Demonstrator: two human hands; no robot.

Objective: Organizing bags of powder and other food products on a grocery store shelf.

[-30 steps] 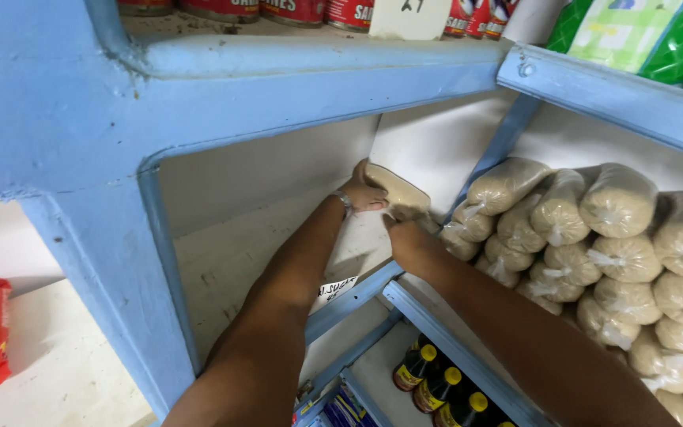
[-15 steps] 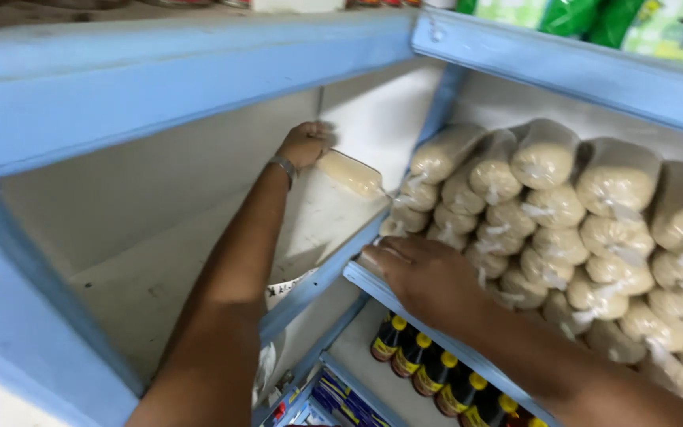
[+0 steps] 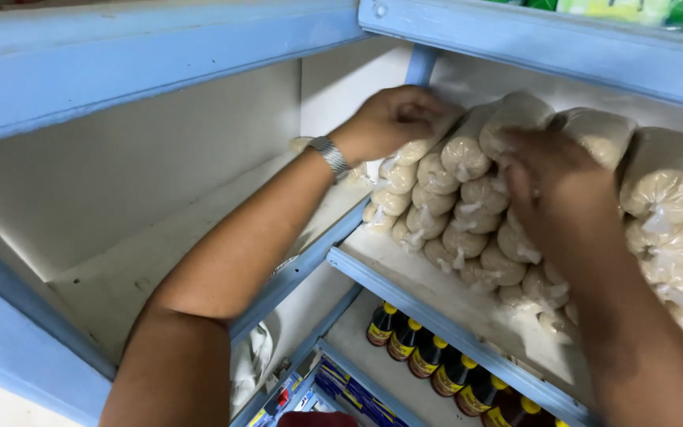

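Left hand (image 3: 393, 119) curled over a top bag (image 3: 416, 149) at the left end of the stack (image 3: 468, 205), fingers bent round it in a loose grasp; right hand (image 3: 559, 190) spread flat against the stack's middle, fingers open, gripping nothing. Stack sits on the blue shelf (image 3: 436, 316), above the bottles (image 3: 428, 360). Bags probably soft, grain-filled, moderately heavy, slippery in thin plastic; best cupped round the belly, not by the knotted neck; liable to slump or tear.
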